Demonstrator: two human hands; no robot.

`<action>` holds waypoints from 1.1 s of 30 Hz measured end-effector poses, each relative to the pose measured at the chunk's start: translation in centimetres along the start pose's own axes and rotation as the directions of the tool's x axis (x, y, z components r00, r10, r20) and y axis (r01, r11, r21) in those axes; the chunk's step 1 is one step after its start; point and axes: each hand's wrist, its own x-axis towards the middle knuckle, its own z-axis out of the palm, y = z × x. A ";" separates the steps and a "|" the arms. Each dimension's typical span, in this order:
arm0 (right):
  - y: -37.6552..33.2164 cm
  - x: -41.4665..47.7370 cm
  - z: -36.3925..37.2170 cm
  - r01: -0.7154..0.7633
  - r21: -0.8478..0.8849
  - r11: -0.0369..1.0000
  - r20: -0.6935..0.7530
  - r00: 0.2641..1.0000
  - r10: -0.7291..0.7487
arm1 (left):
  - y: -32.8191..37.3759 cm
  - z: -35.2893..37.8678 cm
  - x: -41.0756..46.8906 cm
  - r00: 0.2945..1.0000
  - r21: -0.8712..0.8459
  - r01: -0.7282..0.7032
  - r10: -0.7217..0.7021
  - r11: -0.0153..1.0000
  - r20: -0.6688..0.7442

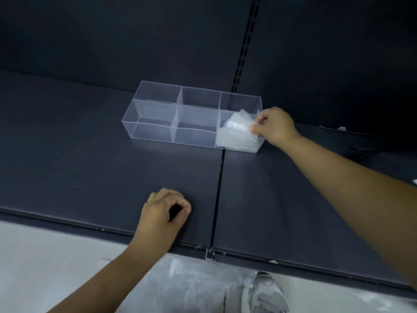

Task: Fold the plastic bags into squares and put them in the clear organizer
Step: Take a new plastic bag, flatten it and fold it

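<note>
My right hand: My right hand (276, 125) reaches far out to the box. Finger and thumb pinch one folded bag (242, 124) by its edge, so it stays flat and does not pop open.

My left hand: My left hand (163, 210) sits on the dark shelf (90, 154) close to me. The fingers are curled in and I see nothing in them. I think it rests there to keep me steady while I reach. It has a ring (149, 201) on one finger.

The bag: It is on top of the pile, in the right part of the box, touching the other bags.

The box: The clear organizer (149, 132) stands near the back of the shelf. Thin walls split it into parts.

Right part: It has a stack of folded bags (234, 138), neat and flat, so more can fit.

Other parts: They look like they have nothing in them.

Down low: Loose bags (191, 285) lie in a heap under the shelf edge, by my shoe (264, 294). I think those need folding next.

What could go wrong: The pile may slide if I let go too fast.
</note>
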 end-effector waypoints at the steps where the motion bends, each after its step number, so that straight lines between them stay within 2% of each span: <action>1: -0.2 0.0 0.0 0.020 -0.119 0.993 -0.032 0.999 -0.024 | -0.1 0.1 -0.2 1.000 0.008 -0.004 0.004 1.000 -0.001; 3: -0.8 -0.3 -0.2 0.079 -0.232 0.970 -0.141 0.983 -0.114 | -0.2 0.1 -0.4 1.000 0.017 -0.003 0.003 1.000 0.008; 5: -1.4 -1.2 -0.4 0.207 -0.156 0.966 -0.228 0.944 -0.239 | -0.4 0.0 -0.6 1.000 0.019 0.006 -0.007 1.000 0.022; 6: -1.7 -1.7 -0.3 0.276 -0.106 0.955 -0.222 0.930 -0.294 | -0.4 -0.1 -0.7 1.000 0.016 0.015 -0.015 1.000 0.026; 7: -2.0 -2.2 -0.1 0.338 -0.077 0.938 -0.178 0.921 -0.347 | -0.4 -0.1 -0.8 0.999 0.014 0.023 -0.023 1.000 0.027; 9: -2.5 -3.0 0.7 0.412 -0.092 0.907 0.018 0.911 -0.412 | -0.4 -0.2 -1.0 0.999 0.019 0.024 -0.025 1.000 0.021; 12: -2.5 -3.5 1.5 0.376 -0.176 0.910 0.293 0.902 -0.316 | -0.5 -0.2 -1.5 1.000 0.062 0.002 -0.003 0.998 0.026; 14: -2.6 -3.7 1.7 0.344 -0.216 0.914 0.338 0.904 -0.260 | -0.9 -0.2 -1.9 0.999 0.125 -0.026 0.020 0.992 0.050; 17: -2.9 -4.4 1.7 0.338 -0.225 0.914 0.291 0.918 -0.268 | -1.8 -0.1 -2.9 0.993 0.204 -0.087 0.069 0.975 0.098; 19: -3.5 -6.6 1.5 0.388 -0.215 0.896 0.172 0.919 -0.356 | -2.2 -0.3 -3.5 0.986 0.241 -0.135 0.107 0.961 0.126; 21: -4.4 -11.1 1.7 0.508 -0.092 0.856 0.017 0.861 -0.509 | -2.4 -0.7 -4.0 0.981 0.281 -0.167 0.130 0.945 0.147; 23: -4.6 -17.6 2.9 0.635 0.079 0.768 -0.012 0.771 -0.636 | -2.8 -1.0 -4.7 0.976 0.323 -0.189 0.142 0.928 0.163; 24: -4.3 -21.0 4.0 0.665 0.155 0.731 0.061 0.732 -0.678 | -3.0 -1.2 -5.1 0.976 0.338 -0.194 0.145 0.921 0.164; 26: -3.2 -26.6 6.8 0.636 0.234 0.736 0.338 0.656 -0.674 | -3.5 -1.3 -6.1 0.975 0.363 -0.200 0.147 0.910 0.168; 28: -1.9 -29.8 9.9 0.536 0.181 0.825 0.654 0.561 -0.508 | -4.1 -1.4 -7.0 0.973 0.400 -0.206 0.145 0.893 0.177; 29: -1.1 -30.4 11.4 0.514 0.109 0.851 0.754 0.515 -0.408 | -4.4 -1.4 -7.4 0.973 0.423 -0.208 0.143 0.882 0.181; 31: 0.1 -30.2 13.8 0.566 -0.036 0.824 0.828 0.479 -0.292 | -4.7 -1.4 -7.9 0.973 0.457 -0.212 0.142 0.864 0.184; 33: 1.0 -29.4 15.3 0.589 -0.102 0.802 0.830 0.495 -0.258 | -4.8 -1.5 -8.0 0.972 0.469 -0.217 0.147 0.856 0.182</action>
